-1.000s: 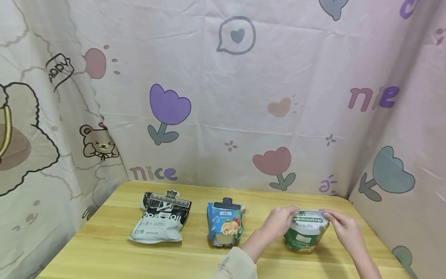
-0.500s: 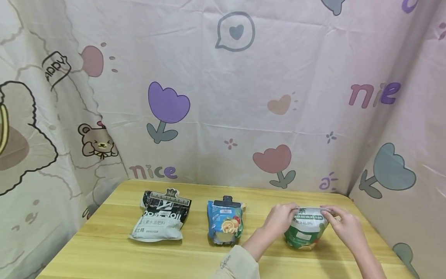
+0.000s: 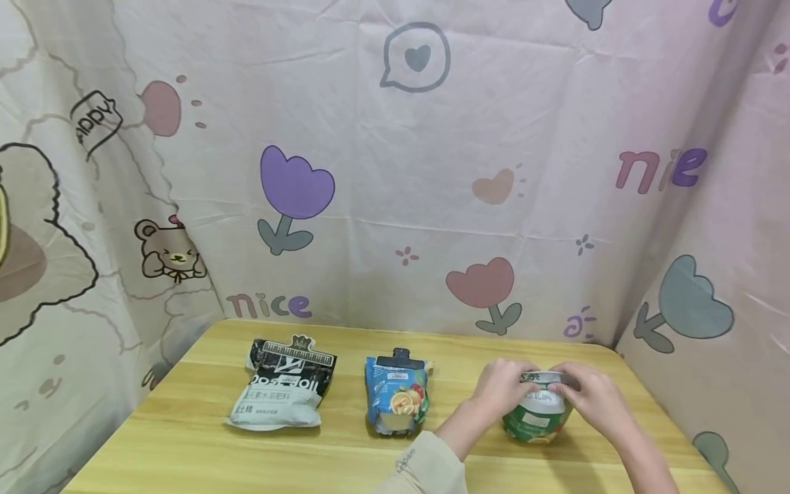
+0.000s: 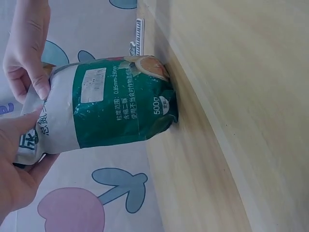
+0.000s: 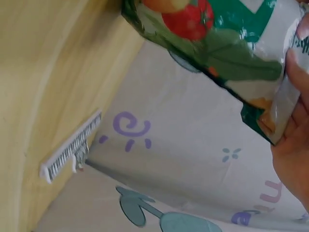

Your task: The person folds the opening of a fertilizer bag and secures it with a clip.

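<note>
A green and white plastic bag (image 3: 535, 427) stands upright on the right part of the table, with fruit and vegetable pictures and a 500g mark on it. My left hand (image 3: 501, 390) pinches the left of its top edge, thumb in front and fingers behind. On the other side, my right hand (image 3: 595, 401) pinches the right of that edge the same way. Between the thumbs the bag's top (image 4: 30, 137) is bent over. In the right wrist view, the right fingers (image 5: 294, 126) lie behind the bag's upper corner.
A white ruler-marked clip (image 5: 72, 147) lies on the wooden table (image 3: 265, 460), beyond the bag. To the left stand a blue fruit-print bag (image 3: 395, 401) with a black clip (image 3: 401, 359) and a black-and-white bag (image 3: 284, 391) with a crown-shaped clip (image 3: 300, 350). Printed curtains surround the table.
My right hand has moved left, and both thumbs have come closer together. The bag's top edge, flat and stretched before, is now bent over and the bag looks shorter.
</note>
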Tool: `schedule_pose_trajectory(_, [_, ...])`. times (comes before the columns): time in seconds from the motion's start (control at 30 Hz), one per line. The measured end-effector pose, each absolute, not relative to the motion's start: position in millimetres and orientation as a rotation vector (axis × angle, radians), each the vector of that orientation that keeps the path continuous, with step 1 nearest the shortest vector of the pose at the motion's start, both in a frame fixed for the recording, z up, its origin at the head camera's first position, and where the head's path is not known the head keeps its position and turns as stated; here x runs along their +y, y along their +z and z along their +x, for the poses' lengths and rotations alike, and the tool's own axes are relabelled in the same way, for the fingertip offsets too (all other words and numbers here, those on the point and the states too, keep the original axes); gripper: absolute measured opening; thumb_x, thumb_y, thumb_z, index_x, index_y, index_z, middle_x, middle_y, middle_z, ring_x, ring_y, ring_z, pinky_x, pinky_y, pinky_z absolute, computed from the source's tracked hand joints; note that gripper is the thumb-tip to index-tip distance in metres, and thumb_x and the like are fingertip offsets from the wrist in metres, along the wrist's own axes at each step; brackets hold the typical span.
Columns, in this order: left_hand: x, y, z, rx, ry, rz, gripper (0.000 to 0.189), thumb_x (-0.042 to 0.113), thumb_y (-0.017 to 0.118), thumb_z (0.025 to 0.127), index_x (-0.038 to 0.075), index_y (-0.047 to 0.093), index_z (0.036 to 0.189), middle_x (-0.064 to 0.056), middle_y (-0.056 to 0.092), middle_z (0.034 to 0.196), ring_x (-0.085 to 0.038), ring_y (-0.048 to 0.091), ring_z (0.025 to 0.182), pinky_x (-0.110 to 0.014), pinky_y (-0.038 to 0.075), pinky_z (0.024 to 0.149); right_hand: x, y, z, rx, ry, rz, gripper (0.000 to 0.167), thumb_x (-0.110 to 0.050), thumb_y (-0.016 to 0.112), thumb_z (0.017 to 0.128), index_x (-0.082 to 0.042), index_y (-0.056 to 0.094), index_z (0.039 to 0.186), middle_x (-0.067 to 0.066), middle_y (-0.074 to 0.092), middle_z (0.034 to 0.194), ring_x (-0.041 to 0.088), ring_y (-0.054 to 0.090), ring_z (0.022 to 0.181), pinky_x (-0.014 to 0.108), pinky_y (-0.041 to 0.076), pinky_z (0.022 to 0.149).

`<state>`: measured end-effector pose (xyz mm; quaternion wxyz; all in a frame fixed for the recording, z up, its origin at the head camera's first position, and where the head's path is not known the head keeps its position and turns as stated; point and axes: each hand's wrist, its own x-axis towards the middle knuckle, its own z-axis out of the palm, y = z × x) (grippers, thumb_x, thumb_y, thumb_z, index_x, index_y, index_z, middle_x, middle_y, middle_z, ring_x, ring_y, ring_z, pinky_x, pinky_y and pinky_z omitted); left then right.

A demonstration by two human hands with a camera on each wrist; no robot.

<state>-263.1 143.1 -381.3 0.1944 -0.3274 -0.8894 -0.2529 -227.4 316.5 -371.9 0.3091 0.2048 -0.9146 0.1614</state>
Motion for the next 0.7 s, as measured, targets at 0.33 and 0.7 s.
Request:
schedule_pose_trajectory(0.33, [145.7, -383.9, -262.5, -2.321, -0.815, -0.893, 0.01, 0.023, 0.073, 0.075, 0.022, 0.075, 0.086, 0.016, 0.067, 0.079, 0.008, 0.058, 0.072, -0.005, 0.04, 0.063, 316.6, -380.6, -232.4, -2.224, 0.485, 0.485, 0.027, -0.001, 0.082, 0.057, -0.021, 0.067, 0.069, -0.006, 0.066, 0.065, 0.004, 0.057, 0.055, 0.023, 0.041, 0.044])
schedule_pose_trajectory(0.7, [149.4, -385.2, -258.2, -2.321, -0.776, -0.795, 0.007, 0.022, 0.076, 0.075, 0.025, 0.075, 0.081, 0.018, 0.066, 0.074, 0.008, 0.056, 0.065, -0.005, 0.036, 0.057, 310.4, -378.8, -226.4, -2.369, 0.515, 0.348, 0.019, -0.01, 0.079, 0.068, -0.023, 0.067, 0.073, -0.01, 0.065, 0.071, 0.017, 0.062, 0.063, 0.032, 0.041, 0.051])
